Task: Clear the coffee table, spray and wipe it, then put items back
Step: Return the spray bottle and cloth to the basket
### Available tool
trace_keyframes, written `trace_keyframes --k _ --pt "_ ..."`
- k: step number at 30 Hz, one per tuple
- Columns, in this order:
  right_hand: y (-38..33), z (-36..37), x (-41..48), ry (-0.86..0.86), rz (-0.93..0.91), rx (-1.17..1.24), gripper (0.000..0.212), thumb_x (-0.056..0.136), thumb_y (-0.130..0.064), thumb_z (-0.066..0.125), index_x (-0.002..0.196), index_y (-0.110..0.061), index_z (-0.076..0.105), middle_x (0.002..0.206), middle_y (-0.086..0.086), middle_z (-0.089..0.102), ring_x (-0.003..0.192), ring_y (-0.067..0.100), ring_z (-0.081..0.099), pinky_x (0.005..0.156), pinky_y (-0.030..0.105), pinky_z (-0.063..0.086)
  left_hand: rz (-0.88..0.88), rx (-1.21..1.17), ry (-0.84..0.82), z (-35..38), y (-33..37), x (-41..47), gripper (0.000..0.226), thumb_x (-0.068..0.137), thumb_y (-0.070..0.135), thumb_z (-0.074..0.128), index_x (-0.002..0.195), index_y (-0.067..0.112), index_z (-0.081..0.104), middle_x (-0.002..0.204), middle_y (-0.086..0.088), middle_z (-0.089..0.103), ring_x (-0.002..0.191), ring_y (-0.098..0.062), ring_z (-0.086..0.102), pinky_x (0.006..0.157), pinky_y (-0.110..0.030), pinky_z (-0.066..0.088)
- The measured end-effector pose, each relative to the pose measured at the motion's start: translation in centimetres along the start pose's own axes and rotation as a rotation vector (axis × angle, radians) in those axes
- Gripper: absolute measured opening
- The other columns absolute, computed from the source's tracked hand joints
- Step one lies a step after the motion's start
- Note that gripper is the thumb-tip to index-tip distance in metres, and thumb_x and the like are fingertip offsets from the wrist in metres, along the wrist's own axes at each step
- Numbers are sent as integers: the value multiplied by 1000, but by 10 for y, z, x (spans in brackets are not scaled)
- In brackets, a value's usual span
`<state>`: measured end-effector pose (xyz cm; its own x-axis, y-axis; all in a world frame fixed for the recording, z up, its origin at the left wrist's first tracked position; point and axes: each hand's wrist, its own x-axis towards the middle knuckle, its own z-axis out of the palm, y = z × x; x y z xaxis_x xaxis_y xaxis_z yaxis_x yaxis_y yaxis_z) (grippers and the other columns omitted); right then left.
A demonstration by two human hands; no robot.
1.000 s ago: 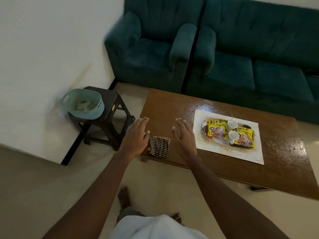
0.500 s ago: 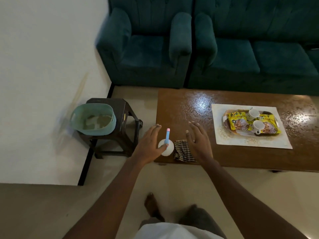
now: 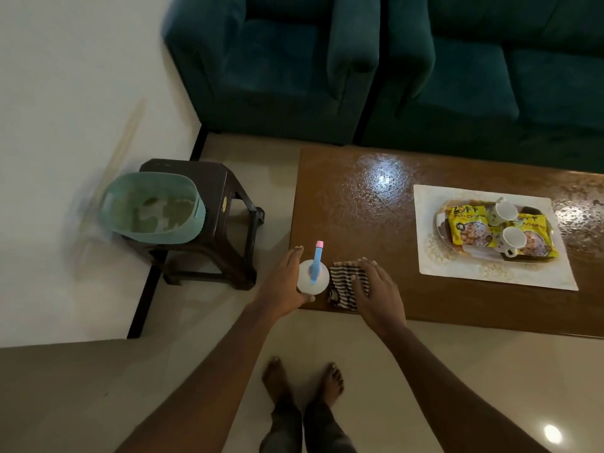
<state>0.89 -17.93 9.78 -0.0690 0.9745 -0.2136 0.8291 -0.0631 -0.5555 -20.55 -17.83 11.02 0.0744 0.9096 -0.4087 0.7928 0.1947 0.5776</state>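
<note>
Your left hand [image 3: 283, 286] curls its fingers round the spray bottle [image 3: 312, 280] at the glossy desk's [image 3: 359, 207] near-left corner; your right hand [image 3: 379, 291] lies flat, fingers straight, on the striped cloth [image 3: 343, 281] beside it — teal sofa [image 3: 277, 70] behind, stool [image 3: 225, 197] with green basin [image 3: 153, 207] at left.

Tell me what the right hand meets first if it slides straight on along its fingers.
Nothing past the striped cloth it rests on: bare coffee table, probably to the far edge.
</note>
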Motion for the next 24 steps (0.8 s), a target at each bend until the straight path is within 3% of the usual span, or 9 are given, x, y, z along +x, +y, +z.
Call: trace_keyframes --k 5,10,12,15,17,20,24 --pt "35 33 20 -47 6 -51 46 100 -31 50 144 -19 48 150 2 48 141 20 39 116 38 32 44 -59 33 33 -14 30 109 67 37 87 152 23 20 157 3 27 140 -19 34 106 -31 34" --pt "79 71 31 -84 -62 -99 47 99 -33 53 146 -24 47 158 4 36 146 25 32 116 46 34 150 -90 112 64 -30 53 90 68 44 84 141 20 37 132 3 52 116 -12 54 95 -23 45" --pt "97 86 34 -136 -111 -187 54 100 -43 47 151 -31 36 163 2 24 151 24 19 120 46 25 173 -114 155 74 -35 63 83 72 39 83 140 16 42 128 -1 57 114 -14 56 95 -23 45" --pt "114 102 37 -250 -191 -342 71 94 -71 26 156 -41 8 165 -7 -2 153 19 -6 122 41 1 182 -132 199 80 -40 76 65 73 35 82 126 13 53 119 -5 62 105 -16 61 93 -32 54" --pt "122 112 39 -339 -245 -438 82 87 -82 19 154 -43 -7 162 -11 -17 150 17 -18 120 42 -11 195 -136 213 81 -42 80 68 71 38 82 127 13 53 117 -6 63 103 -17 62 89 -26 53" --pt "133 119 44 -417 -289 -524 100 77 -92 26 152 -43 -19 160 -11 -29 147 19 -28 119 50 -16 203 -149 223 77 -39 79 79 67 43 84 133 16 50 118 -4 63 104 -17 61 85 -20 46" --pt "148 120 56 -402 -317 -588 108 77 -88 40 149 -43 -27 159 -9 -33 146 27 -31 119 54 -14 167 -125 251 73 -36 81 75 67 42 85 129 14 52 119 -5 64 101 -13 60 87 -19 45"
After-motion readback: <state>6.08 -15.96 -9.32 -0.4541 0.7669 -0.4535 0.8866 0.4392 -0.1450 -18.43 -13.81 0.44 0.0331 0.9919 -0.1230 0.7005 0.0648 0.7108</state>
